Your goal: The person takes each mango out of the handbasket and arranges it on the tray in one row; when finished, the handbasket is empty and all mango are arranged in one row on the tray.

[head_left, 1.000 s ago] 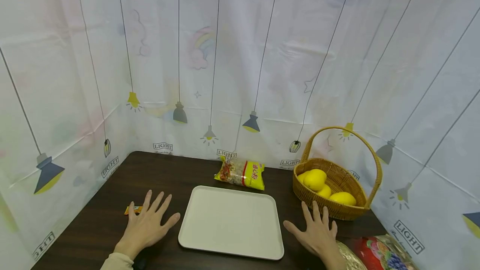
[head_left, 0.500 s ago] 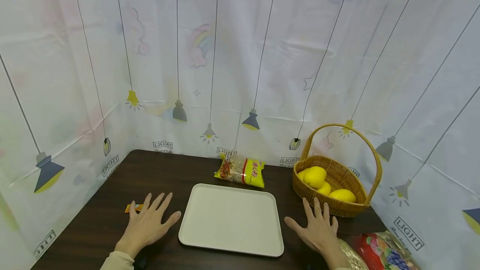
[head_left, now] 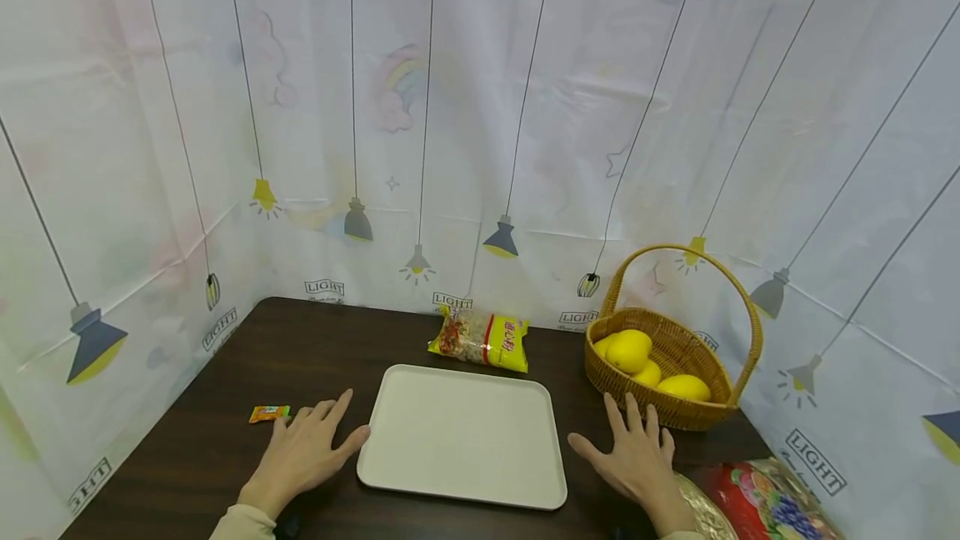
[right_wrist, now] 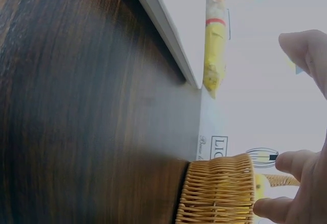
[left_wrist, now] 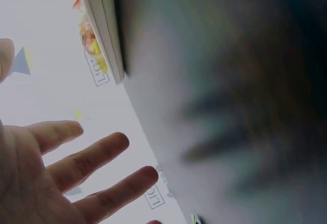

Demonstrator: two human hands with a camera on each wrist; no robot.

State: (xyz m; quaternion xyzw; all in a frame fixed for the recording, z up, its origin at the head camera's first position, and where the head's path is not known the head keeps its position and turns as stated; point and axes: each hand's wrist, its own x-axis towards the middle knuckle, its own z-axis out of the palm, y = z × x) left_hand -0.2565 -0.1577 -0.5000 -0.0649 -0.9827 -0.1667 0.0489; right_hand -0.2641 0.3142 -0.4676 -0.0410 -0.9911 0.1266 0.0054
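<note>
My left hand is held over the dark table, left of a white rectangular tray, its fingers spread and holding nothing. Just beyond its fingers lies a small orange wrapped candy. On the tray's other side, my right hand hovers with spread fingers, also holding nothing. A wicker basket with several yellow lemons stands beyond the right fingertips. In the left wrist view the left fingers look straight, and the tray's edge is above them.
Behind the tray a yellow food bag lies near the curtain with printed lamps. At the lower right is a red package with fruit pictures, beside a gold patterned item partly hidden by the right arm.
My left hand has shifted slightly right toward the tray, uncovering more of the candy. The right hand stays nearly in place. The head view has tilted a little.
</note>
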